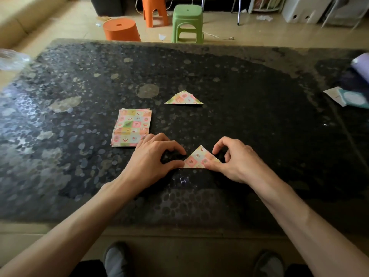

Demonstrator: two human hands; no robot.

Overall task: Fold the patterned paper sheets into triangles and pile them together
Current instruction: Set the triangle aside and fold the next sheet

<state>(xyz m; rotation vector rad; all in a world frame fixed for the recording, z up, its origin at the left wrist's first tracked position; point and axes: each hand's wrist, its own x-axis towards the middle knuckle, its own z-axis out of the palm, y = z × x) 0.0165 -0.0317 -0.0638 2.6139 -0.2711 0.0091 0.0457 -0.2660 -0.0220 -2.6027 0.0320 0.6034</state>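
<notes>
done: folded triangle (184,98) 12 o'clock | second triangle (196,158) pinched by left hand (153,156), right hand (233,160) fingers | sheet stack (131,126) 10 o'clock pending

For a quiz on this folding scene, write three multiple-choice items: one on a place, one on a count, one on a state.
1. Where is the stack of unfolded patterned square sheets? A beside the left hand; B on the floor; C on a stool.
2. How many folded paper triangles lie on the dark speckled table? A one; B two; C four.
3. The nearer triangle is: A lifted; B untouched; C flat, held by both hands.
1A, it lies by that hand's fingers; 2B, far triangle and near one; 3C, left and right hand hold its corners.
</notes>
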